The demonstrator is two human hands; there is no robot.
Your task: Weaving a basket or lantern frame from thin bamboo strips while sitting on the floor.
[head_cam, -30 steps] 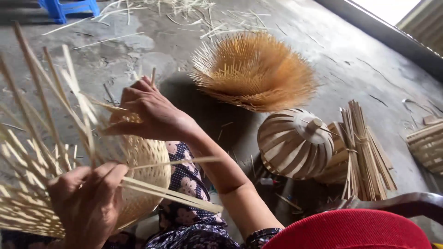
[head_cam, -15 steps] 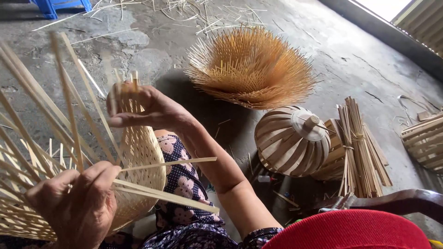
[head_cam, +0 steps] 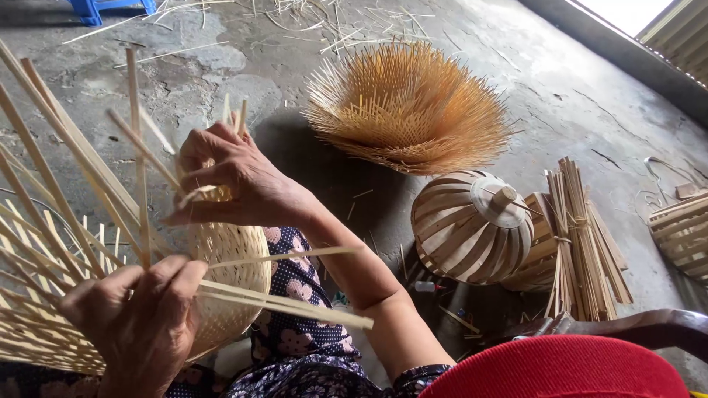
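A half-woven bamboo basket (head_cam: 228,280) rests on my lap, its loose upright strips (head_cam: 66,184) fanning out to the left and top. My left hand (head_cam: 140,324) grips the strips at the basket's near side. My right hand (head_cam: 236,177) reaches over the far rim and pinches the tips of a few thin strips between its fingers. Two long strips (head_cam: 295,306) stick out sideways to the right from under my left hand.
On the concrete floor lie a spiky unfinished bamboo weave (head_cam: 405,107), a domed slat lampshade-like piece (head_cam: 472,225), a tied bundle of bamboo slats (head_cam: 582,243) and another woven piece (head_cam: 682,232) at the right edge. A red rounded object (head_cam: 560,368) sits bottom right.
My right hand has slid further along the far rim, working the strip tips. The left hand keeps its grip, and the view has shifted slightly.
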